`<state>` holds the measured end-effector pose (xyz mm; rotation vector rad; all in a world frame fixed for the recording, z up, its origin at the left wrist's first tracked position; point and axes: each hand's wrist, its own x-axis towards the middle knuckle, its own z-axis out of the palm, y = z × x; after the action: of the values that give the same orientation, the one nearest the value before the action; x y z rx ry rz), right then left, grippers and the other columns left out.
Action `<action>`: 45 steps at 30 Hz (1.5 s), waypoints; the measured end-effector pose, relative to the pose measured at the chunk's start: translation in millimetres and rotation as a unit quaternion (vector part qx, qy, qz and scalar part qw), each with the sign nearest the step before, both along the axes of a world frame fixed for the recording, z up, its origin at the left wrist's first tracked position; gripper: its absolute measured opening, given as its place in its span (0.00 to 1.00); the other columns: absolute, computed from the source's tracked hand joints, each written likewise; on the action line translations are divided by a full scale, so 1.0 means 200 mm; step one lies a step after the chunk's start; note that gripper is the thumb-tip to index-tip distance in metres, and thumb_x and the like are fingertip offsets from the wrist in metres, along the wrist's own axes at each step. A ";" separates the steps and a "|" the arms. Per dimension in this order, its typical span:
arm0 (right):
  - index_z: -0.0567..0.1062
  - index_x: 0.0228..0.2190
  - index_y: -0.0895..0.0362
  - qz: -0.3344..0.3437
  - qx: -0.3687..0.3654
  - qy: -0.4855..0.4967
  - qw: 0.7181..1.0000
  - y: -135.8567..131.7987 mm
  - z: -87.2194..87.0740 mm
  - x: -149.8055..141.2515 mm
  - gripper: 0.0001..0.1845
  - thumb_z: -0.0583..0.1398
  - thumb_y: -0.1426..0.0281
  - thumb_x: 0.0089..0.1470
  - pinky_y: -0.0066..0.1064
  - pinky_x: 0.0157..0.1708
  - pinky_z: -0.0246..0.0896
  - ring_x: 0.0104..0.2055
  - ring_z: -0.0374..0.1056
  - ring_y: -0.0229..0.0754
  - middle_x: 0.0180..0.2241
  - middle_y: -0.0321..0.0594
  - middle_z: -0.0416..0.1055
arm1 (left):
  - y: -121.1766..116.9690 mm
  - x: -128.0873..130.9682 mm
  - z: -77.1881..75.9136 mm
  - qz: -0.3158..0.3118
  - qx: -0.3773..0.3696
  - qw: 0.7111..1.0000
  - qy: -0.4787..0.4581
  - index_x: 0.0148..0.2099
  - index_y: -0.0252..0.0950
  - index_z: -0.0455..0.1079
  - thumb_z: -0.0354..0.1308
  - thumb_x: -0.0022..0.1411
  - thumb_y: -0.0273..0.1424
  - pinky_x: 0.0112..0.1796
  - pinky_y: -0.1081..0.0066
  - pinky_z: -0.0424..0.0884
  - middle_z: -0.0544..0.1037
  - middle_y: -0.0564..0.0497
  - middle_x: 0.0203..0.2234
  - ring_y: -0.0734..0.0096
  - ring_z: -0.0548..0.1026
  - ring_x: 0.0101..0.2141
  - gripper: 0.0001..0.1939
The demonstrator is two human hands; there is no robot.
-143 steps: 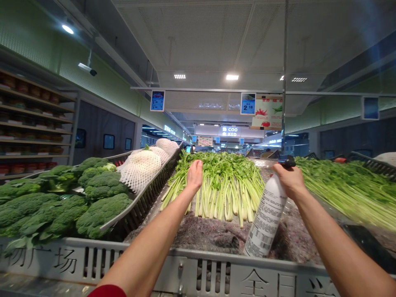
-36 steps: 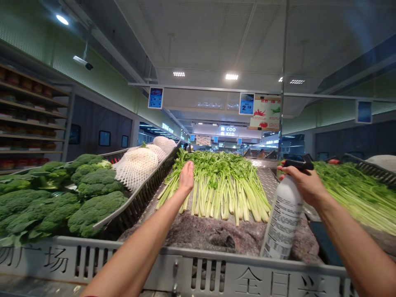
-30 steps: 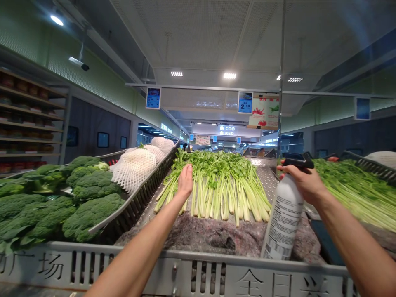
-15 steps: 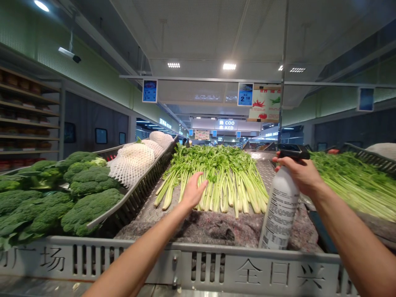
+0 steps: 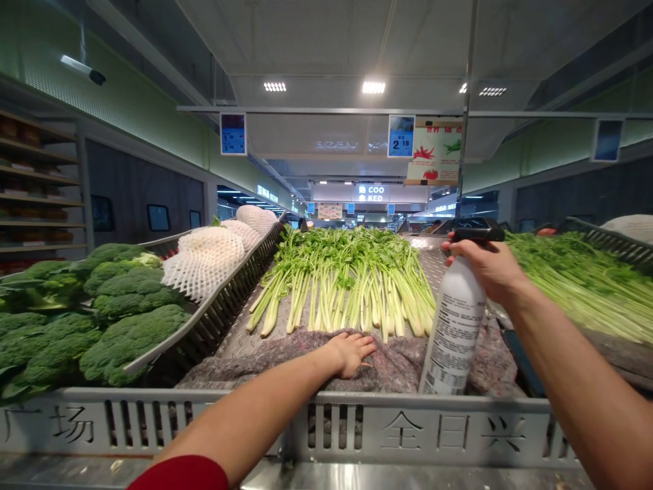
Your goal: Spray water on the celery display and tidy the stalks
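My right hand is closed round the neck of a white spray bottle with a black trigger head, held upright over the right side of a metal display bin. My left hand lies palm down on the grey felt cloth at the front of the bin, fingers spread and bent. Just beyond it lies a pile of long green celery stalks on the metal tray.
Broccoli heads fill the bin at left, with white netted produce behind. More green stalks lie at right. A slotted metal rail fronts the bins. Price signs hang overhead; shelves line the left wall.
My left hand has drawn back from the celery stalks and dropped onto the grey cloth at the front. The spray bottle has stayed in my right hand, held steady.
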<state>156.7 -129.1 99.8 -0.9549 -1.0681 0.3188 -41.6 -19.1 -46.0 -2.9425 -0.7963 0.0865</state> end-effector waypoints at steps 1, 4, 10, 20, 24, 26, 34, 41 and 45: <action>0.70 0.28 0.59 0.001 0.001 -0.001 1.000 0.00 0.00 0.00 0.12 0.61 0.72 0.35 0.24 0.14 0.59 0.19 0.63 0.34 0.26 0.38 0.68 | -0.01 0.01 0.01 0.008 0.000 1.000 0.002 0.58 0.39 0.51 0.42 0.57 0.39 0.50 0.55 0.50 0.50 0.47 0.58 0.58 0.51 0.56 0.26; 0.70 0.28 0.59 0.009 -0.004 -0.009 1.000 0.00 0.00 0.00 0.11 0.61 0.72 0.35 0.24 0.15 0.59 0.19 0.63 0.34 0.26 0.38 0.68 | -0.04 0.09 0.02 -0.029 -0.025 0.999 -0.006 0.56 0.37 0.54 0.43 0.55 0.41 0.49 0.57 0.54 0.54 0.45 0.56 0.59 0.55 0.54 0.27; 0.70 0.28 0.58 0.014 -0.015 -0.021 1.000 0.02 0.00 -0.04 0.13 0.62 0.70 0.34 0.24 0.15 0.59 0.19 0.63 0.34 0.27 0.38 0.69 | -0.02 0.28 -0.07 -0.052 -0.018 0.998 0.004 0.58 0.32 0.50 0.47 0.52 0.42 0.51 0.53 0.49 0.49 0.46 0.58 0.60 0.44 0.58 0.34; 0.70 0.29 0.57 0.019 -0.017 0.027 0.999 0.00 -0.01 0.03 0.14 0.62 0.70 0.33 0.23 0.14 0.58 0.20 0.63 0.33 0.30 0.38 0.69 | 0.11 -0.12 0.20 0.032 -0.006 0.828 -0.560 0.46 0.37 0.64 0.45 0.55 0.36 0.51 0.63 0.54 0.64 0.46 0.51 0.66 0.60 0.52 0.18; 0.70 0.30 0.56 0.015 -0.011 0.026 0.999 -0.02 -0.02 0.01 0.15 0.62 0.69 0.34 0.22 0.13 0.58 0.19 0.63 0.33 0.30 0.38 0.69 | 0.24 -0.36 0.27 0.153 0.037 0.574 -0.804 0.50 0.34 0.59 0.43 0.57 0.38 0.49 0.62 0.57 0.65 0.43 0.48 0.64 0.63 0.49 0.21; 0.70 0.30 0.57 0.013 -0.011 0.022 1.000 -0.02 -0.02 -0.01 0.15 0.62 0.69 0.34 0.22 0.13 0.57 0.20 0.62 0.33 0.29 0.38 0.69 | 0.27 -0.40 0.28 0.135 0.050 0.511 -0.848 0.51 0.35 0.58 0.43 0.57 0.39 0.50 0.64 0.56 0.64 0.43 0.49 0.64 0.61 0.50 0.22; 0.70 0.31 0.58 0.020 -0.002 0.006 1.000 -0.02 -0.03 -0.03 0.17 0.63 0.68 0.34 0.22 0.15 0.58 0.21 0.63 0.33 0.31 0.39 0.70 | 0.26 -0.39 0.25 0.062 0.032 0.512 -0.856 0.54 0.37 0.55 0.43 0.57 0.40 0.52 0.64 0.53 0.59 0.44 0.53 0.65 0.58 0.52 0.24; 0.70 0.32 0.56 0.012 -0.010 0.019 1.000 -0.04 -0.03 -0.03 0.17 0.63 0.68 0.33 0.23 0.15 0.60 0.21 0.63 0.33 0.31 0.38 0.69 | 0.27 -0.38 0.21 0.057 0.026 0.545 -0.836 0.54 0.36 0.56 0.42 0.58 0.41 0.52 0.65 0.53 0.60 0.45 0.52 0.65 0.59 0.52 0.23; 0.70 0.30 0.57 0.005 -0.014 0.005 1.000 -0.03 -0.02 -0.04 0.16 0.63 0.69 0.33 0.23 0.15 0.59 0.20 0.63 0.34 0.28 0.37 0.69 | 0.27 -0.38 0.21 0.071 0.026 0.549 -0.833 0.54 0.35 0.56 0.42 0.58 0.41 0.52 0.64 0.54 0.61 0.44 0.52 0.64 0.59 0.52 0.24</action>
<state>149.6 -134.3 95.6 -0.9722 -1.0615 0.3464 -118.4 35.2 -4.0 -1.8820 -0.8865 -2.7919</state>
